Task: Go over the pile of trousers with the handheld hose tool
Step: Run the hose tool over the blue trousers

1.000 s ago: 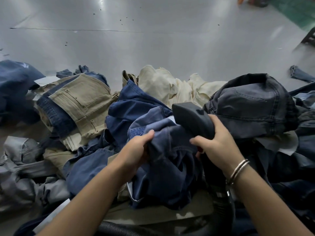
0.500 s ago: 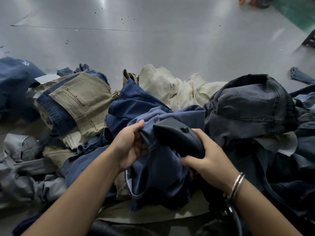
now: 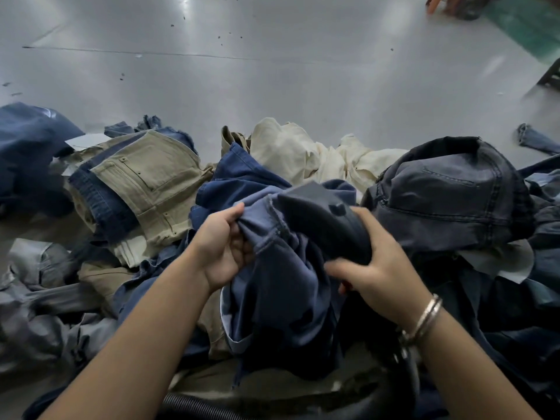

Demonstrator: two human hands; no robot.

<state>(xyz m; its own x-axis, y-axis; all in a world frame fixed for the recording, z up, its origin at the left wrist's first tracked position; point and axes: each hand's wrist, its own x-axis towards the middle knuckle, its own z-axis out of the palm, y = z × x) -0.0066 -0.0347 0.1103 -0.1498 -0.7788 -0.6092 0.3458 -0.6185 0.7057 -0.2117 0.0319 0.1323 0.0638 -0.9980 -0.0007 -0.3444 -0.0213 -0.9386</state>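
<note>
A pile of trousers spreads across the front of the view. My left hand pinches a fold of the blue trousers at the pile's middle. My right hand grips the dark grey hose tool, whose flat nozzle lies against the same blue fabric just right of my left hand. The tool's ribbed black hose runs along the bottom edge under my arms. A bracelet sits on my right wrist.
Khaki trousers lie folded at the left, cream ones behind the middle, dark charcoal ones heaped at the right, grey ones at lower left. Beyond the pile stretches a shiny grey floor, with a green mat far right.
My right hand has swung the hose tool's nozzle down and leftward onto the blue trousers. My left hand has shifted its grip higher on the blue fabric.
</note>
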